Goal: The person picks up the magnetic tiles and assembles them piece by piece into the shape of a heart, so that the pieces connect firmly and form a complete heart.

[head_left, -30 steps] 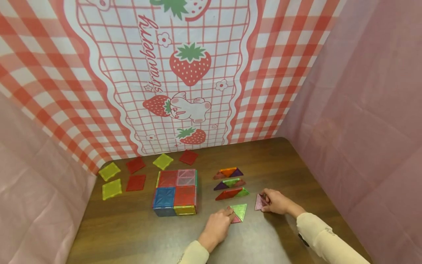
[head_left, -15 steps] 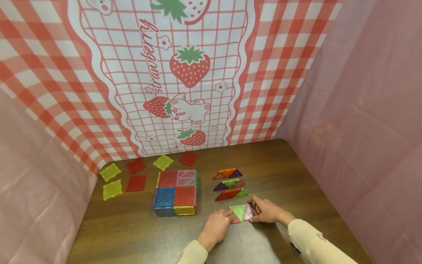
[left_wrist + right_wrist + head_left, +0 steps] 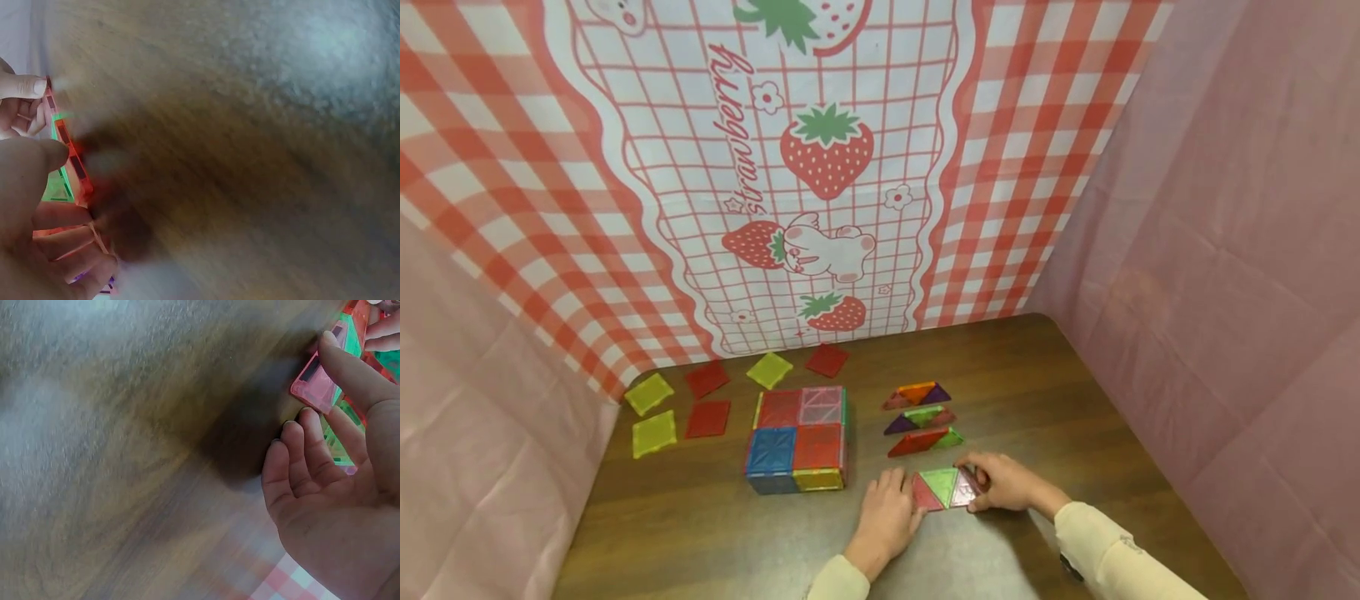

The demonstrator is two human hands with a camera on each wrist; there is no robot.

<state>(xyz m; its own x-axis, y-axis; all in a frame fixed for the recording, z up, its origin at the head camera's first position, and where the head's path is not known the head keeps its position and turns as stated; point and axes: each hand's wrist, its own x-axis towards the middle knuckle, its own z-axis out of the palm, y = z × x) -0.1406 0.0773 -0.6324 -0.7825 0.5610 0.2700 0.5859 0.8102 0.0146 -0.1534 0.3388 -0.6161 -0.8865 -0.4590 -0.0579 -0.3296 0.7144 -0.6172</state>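
Three triangular magnetic tiles lie flat in a row on the table, edge to edge in the head view: a red tile [image 3: 927,493], a green tile [image 3: 941,482] in the middle and a pink tile [image 3: 964,490]. My right hand [image 3: 1006,483] pinches the pink tile at its right end, thumb on the near side and index finger on the far side. At the row's left end rests my left hand [image 3: 886,518], fingers fairly straight, with its thumb by the red tile's near edge. In the right wrist view the thumb presses the pink tile [image 3: 320,381].
Three standing strips of triangles, one a red-green strip [image 3: 925,442], are behind the row. Left of them stands a box of coloured square tiles [image 3: 797,437]. Several loose yellow and red squares, including a red square [image 3: 708,418], lie farther left. Cloth curtains [image 3: 1187,292] enclose the wooden table [image 3: 700,533].
My right hand has brought the pink tile leftward against the green tile. My left hand has shifted slightly left, uncovering the red tile.
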